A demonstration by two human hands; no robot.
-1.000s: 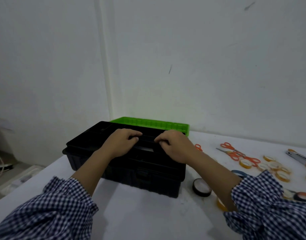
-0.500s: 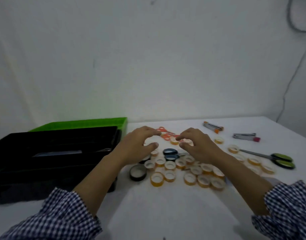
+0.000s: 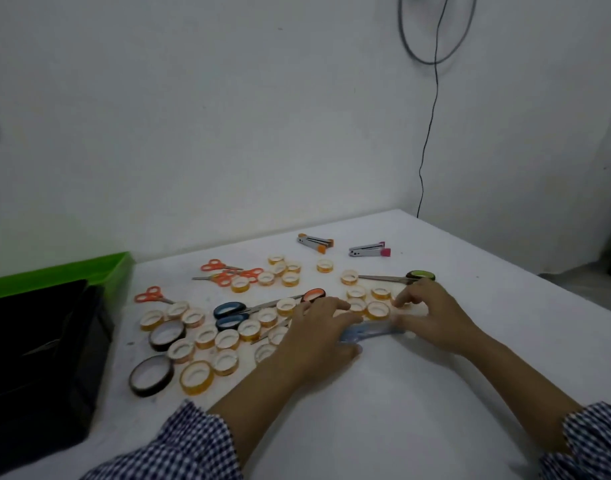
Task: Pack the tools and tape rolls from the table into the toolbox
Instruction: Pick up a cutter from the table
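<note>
My left hand point(image 3: 318, 337) grips a light-blue tool point(image 3: 370, 331) lying on the white table point(image 3: 401, 393). My right hand point(image 3: 432, 313) pinches the tool's right end with its thumb, its fingers bent over small tape rolls point(image 3: 378, 309). Several yellow tape rolls point(image 3: 196, 377) and two black rolls point(image 3: 151, 375) are strewn left of my hands. The black toolbox point(image 3: 37, 358) stands open at the far left, well away from both hands, and its inside is dark.
A green tray or lid point(image 3: 55, 275) sits behind the toolbox. Orange scissors point(image 3: 224, 273), blue-handled scissors point(image 3: 229, 315) and green-handled scissors point(image 3: 420, 275) lie among the rolls. Two staplers point(image 3: 316, 242) rest near the back wall. A cable point(image 3: 425, 150) hangs in the corner.
Both hands left the toolbox and moved right over the tape rolls. They now close on the light-blue tool. The view has swung right and the toolbox sits at the left edge.
</note>
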